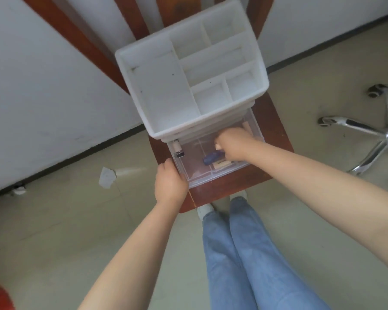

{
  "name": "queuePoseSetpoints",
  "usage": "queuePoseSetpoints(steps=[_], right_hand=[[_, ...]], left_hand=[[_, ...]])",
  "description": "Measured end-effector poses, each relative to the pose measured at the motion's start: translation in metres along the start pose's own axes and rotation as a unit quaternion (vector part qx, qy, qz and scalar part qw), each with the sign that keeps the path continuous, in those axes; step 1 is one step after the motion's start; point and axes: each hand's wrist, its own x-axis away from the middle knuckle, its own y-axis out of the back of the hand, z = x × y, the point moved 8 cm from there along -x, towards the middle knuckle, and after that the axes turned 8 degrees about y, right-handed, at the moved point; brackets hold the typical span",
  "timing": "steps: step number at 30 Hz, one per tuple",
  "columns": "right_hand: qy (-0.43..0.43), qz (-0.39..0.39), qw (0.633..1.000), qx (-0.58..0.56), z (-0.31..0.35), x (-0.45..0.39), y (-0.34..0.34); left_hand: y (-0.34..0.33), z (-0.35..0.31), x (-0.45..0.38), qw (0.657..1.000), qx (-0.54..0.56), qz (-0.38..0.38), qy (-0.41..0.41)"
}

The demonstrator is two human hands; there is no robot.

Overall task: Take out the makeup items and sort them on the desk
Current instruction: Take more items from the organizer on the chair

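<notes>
I'm at the taking-out step: my left hand (pixel 170 184) grips the clear drawer (pixel 213 157), my right hand (pixel 233 143) reaches inside, fingers curled near the blue item (pixel 212 158); whether grasping, I can't tell. Next: lift it out.

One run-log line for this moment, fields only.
left hand: holds clear plastic drawer corner | right hand: inside drawer above dark blue tube, grip unclear | white organiser: top empty

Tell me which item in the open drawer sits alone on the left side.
The white tube with the black end, at the clear drawer's back left corner; the blue item and the others lie right of the divider.
</notes>
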Motion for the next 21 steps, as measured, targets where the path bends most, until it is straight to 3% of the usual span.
queuePoseSetpoints(steps=[2, 4, 6, 8, 11, 12, 17, 21], right_hand=[[-0.014, -0.048, 0.998, -0.038, -0.011, 0.020, 0.011], [-0.053, -0.103, 0.991, -0.064, -0.031, 0.046, 0.016], [-0.123, -0.152, 0.973, -0.125, -0.058, 0.074, 0.010], [-0.210, -0.213, 0.912, -0.281, -0.089, 0.097, -0.010], [-0.290, -0.283, 0.721, -0.563, -0.106, 0.121, -0.054], [-0.299, -0.285, 0.683, -0.602, -0.107, 0.121, -0.065], [-0.265, -0.288, 0.602, -0.696, -0.106, 0.103, -0.087], [-0.240, -0.279, 0.565, -0.738, -0.104, 0.101, -0.095]], left_hand=[[0.011, -0.017, 0.010, 0.995, -0.036, -0.048, -0.077], [0.002, -0.036, 0.014, 0.987, -0.090, -0.006, -0.135], [-0.014, -0.049, 0.013, 0.977, -0.155, 0.055, -0.135], [-0.026, -0.055, 0.007, 0.971, -0.201, 0.077, -0.100], [-0.036, -0.059, -0.008, 0.978, -0.190, 0.082, -0.011], [-0.039, -0.060, -0.013, 0.980, -0.179, 0.082, 0.009], [-0.043, -0.058, -0.024, 0.987, -0.150, 0.022, 0.050], [-0.049, -0.065, -0.021, 0.979, -0.201, 0.011, -0.023]])
